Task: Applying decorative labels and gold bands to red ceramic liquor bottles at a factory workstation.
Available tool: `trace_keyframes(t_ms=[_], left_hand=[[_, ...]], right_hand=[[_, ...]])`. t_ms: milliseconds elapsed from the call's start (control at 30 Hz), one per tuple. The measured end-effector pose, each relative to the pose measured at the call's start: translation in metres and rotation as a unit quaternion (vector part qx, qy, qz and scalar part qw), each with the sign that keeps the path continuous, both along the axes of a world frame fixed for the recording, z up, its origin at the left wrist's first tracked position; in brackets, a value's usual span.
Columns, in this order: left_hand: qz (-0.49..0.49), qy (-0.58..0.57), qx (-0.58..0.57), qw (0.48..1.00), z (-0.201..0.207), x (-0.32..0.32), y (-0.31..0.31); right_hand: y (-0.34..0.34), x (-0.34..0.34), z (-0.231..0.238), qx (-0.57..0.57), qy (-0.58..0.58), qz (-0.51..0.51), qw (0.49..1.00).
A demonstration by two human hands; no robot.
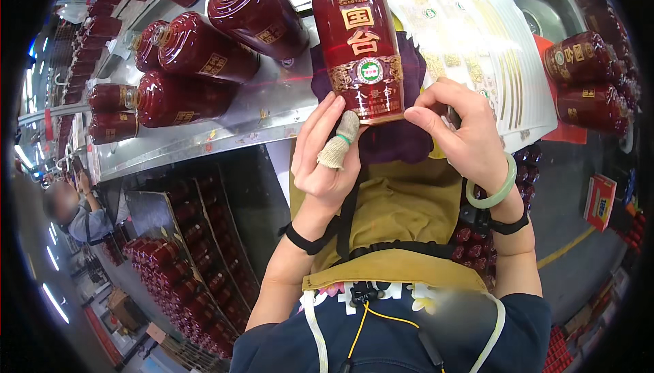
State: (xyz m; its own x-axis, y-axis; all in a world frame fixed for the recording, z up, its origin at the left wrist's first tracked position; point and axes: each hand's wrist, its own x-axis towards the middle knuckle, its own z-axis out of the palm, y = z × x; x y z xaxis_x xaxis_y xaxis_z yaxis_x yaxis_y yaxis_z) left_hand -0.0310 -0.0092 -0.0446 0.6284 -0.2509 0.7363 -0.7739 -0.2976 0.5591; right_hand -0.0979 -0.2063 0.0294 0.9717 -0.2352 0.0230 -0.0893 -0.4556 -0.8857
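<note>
A dark red glass bottle [359,53] with gold lettering and a green-and-white round label lies in front of me, its neck pointing away, on a purple cloth [392,143]. My left hand [325,148] lays its stretched fingers against the bottle's lower left edge. A knitted finger cot [340,143] with a green band covers one of its fingers. At the lower right corner of the bottle is my right hand [463,124], its thumb and forefinger bent together in a pinch. Whatever the pinch holds, if anything, is too small to make out.
Several similar bottles [204,49] stand on the metal table [272,111] to the left. Sheets of gold labels [470,25] lie to the right, near more bottles [579,59] on a red surface. Stacked bottles [170,271] fill the lower left, where another person [95,220] is at work.
</note>
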Motion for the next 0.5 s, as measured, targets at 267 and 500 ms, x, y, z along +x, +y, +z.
trace_keyframes(t_ms=[267,500], left_hand=[[0.055,-0.114,0.111,0.986,0.010,-0.007,-0.004],[-0.016,-0.087,0.066,0.994,0.016,0.008,-0.009]], right_hand=[[-0.005,0.000,-0.005,-0.012,0.006,0.005,1.000],[-0.002,0.003,-0.003,-0.007,0.013,0.000,1.000]])
